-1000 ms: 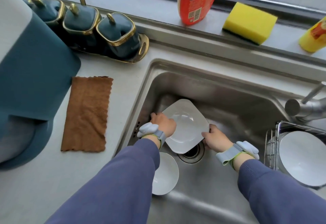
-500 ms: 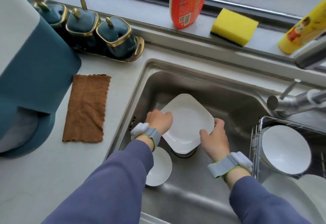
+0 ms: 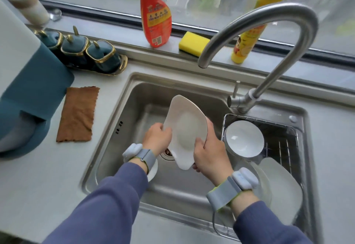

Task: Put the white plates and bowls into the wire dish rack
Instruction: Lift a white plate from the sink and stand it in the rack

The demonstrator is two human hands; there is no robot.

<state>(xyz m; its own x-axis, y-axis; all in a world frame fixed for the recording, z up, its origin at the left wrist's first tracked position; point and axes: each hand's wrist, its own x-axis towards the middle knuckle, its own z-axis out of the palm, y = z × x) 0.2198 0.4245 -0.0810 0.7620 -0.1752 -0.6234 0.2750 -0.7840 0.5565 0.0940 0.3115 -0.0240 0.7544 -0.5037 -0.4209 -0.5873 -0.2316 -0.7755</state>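
I hold a white square plate (image 3: 184, 128) tilted on edge above the steel sink (image 3: 134, 97). My left hand (image 3: 156, 138) grips its left rim and my right hand (image 3: 210, 153) grips its lower right rim. The wire dish rack (image 3: 282, 140) sits in the right part of the sink. A white bowl (image 3: 244, 138) lies in the rack's far end and white plates (image 3: 280, 188) stand at its near end. Another white bowl (image 3: 153, 170) rests on the sink floor, mostly hidden under my left wrist.
A curved steel faucet (image 3: 269, 38) arches over the sink behind the rack. On the sill stand an orange bottle (image 3: 155, 13), a yellow sponge (image 3: 193, 45) and a yellow bottle (image 3: 249, 32). A brown cloth (image 3: 77, 114) and teal jars (image 3: 86, 54) sit on the left counter.
Both hands lifted the plate off the sink floor and tipped it up onto its edge, moving it right toward the rack. My head turned right, bringing the faucet and rack into view.
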